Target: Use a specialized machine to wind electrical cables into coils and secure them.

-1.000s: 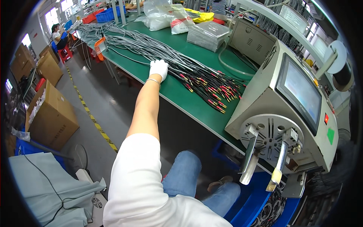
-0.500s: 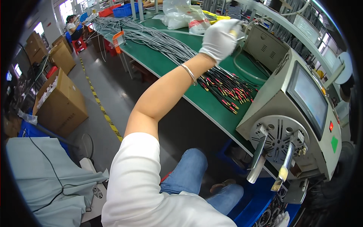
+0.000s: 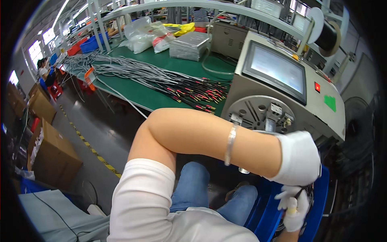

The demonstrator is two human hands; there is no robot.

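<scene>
My left hand (image 3: 299, 159), in a white glove, reaches across to the right, over the front of the grey machine (image 3: 258, 76). Its fingers are turned away and blurred, so their state is hidden. Just below it, my right hand (image 3: 295, 209), also gloved, is raised over a blue bin (image 3: 318, 201). A thin black cable end (image 3: 298, 193) shows between its thumb and fingers. My left forearm partly covers the machine's slotted round disc (image 3: 250, 109) and its metal arms.
On the green table (image 3: 161, 97) lies a long bundle of grey cables (image 3: 121, 66) with black, red-tipped ends. Behind it are plastic bags (image 3: 139, 36) and a wrapped stack (image 3: 189, 46). A screen (image 3: 276, 70) tops the machine. Cardboard boxes (image 3: 54, 153) stand on the floor at left.
My left hand has swung from above the table down to the right, close to my right hand. My right hand has risen from the bin's lower edge. The view has turned rightward.
</scene>
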